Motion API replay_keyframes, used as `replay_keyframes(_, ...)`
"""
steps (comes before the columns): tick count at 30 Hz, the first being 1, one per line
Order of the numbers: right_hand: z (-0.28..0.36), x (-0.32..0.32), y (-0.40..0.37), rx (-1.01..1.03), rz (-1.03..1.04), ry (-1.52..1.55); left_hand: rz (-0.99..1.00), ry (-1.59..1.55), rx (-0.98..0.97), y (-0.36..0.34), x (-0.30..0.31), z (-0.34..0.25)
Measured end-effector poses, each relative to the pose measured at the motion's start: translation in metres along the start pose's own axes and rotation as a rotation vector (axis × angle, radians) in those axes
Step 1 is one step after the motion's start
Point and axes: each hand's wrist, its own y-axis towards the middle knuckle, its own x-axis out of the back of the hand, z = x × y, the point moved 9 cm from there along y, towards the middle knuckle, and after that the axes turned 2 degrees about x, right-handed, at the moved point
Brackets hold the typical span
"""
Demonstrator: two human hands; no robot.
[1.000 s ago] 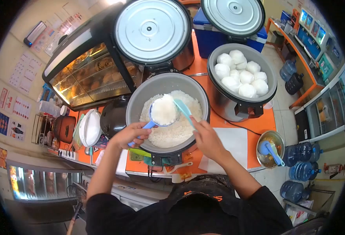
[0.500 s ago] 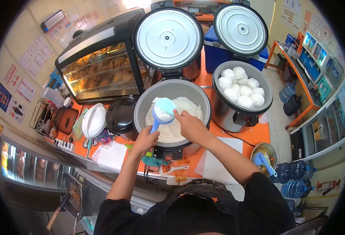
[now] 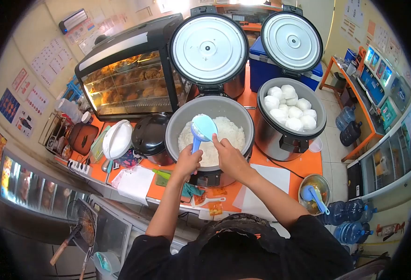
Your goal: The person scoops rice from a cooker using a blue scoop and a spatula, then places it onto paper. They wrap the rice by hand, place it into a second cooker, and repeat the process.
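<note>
**Two hands at the rice cooker: one portion under the press, a potful to go**

Nearest: person in a black top, both arms reaching out over the orange desk [image 3: 303,163].

- Left hand [image 3: 188,162]: closed around the handle of a blue scoop [image 3: 196,143], held up above the near side of the pot.
- Right hand [image 3: 229,158]: fingers closed on a light-blue paddle [image 3: 204,127], which lies flat over the mouth of the scoop and hides what is in it. By the look of it, rice is being pressed into shape inside.
- White sheet [image 3: 266,186]: on the desk to the right of the hands, nothing on it.
- Metal bowl [image 3: 324,179]: near right edge of the desk, with another blue utensil resting in it.
- Rice cooker [image 3: 170,133]: just beyond the hands, lid [image 3: 208,49] swung up at the far side. Loose white rice [image 3: 231,130] fills its pot, with only the near part dug out.
- Second cooker [image 3: 280,140]: right of the first, lid also up, holding a heap of white round portions [image 3: 289,109].
- Black pot [image 3: 149,135]: left of the rice cooker.
- Display case [image 3: 126,84]: far left, with browned fried food inside.
- Blue cooler [image 3: 271,70]: farthest, behind both cookers.

Judged progress: a good batch of portions is already made, one more is in the scoop, and most of the loose rice is unportioned.
</note>
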Motion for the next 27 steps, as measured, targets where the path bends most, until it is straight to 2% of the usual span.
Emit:
replay_keyframes(4,-0.015,0.004,0.028,-0.024,0.001,-0.012,-0.005,-0.008,-0.023,0.002,0.006,0.004)
replay_keyframes(7,-0.05,-0.012,0.062,-0.06,0.062,0.052,-0.001,-0.089,-0.011,-0.008,0.007,0.0)
replay_keyframes(10,-0.057,0.004,0.059,-0.123,-0.02,0.17,0.043,-0.236,-0.002,-0.017,0.004,-0.006)
replay_keyframes(13,-0.014,0.032,0.026,0.062,-0.194,0.13,0.026,-0.283,-0.004,-0.015,0.007,0.0)
replay_keyframes(16,0.001,0.007,0.005,-0.008,-0.02,0.061,-0.024,-0.151,-0.018,-0.021,-0.001,0.0)
replay_keyframes(20,-0.048,-0.007,0.037,-0.051,0.061,-0.004,0.018,-0.13,0.011,-0.025,-0.003,0.015)
replay_keyframes(23,-0.058,0.018,0.042,-0.098,0.035,0.032,0.055,-0.183,0.03,-0.035,-0.006,0.012)
replay_keyframes(27,-0.042,0.062,0.001,0.036,-0.197,0.105,0.05,-0.285,0.027,-0.041,-0.016,0.005)
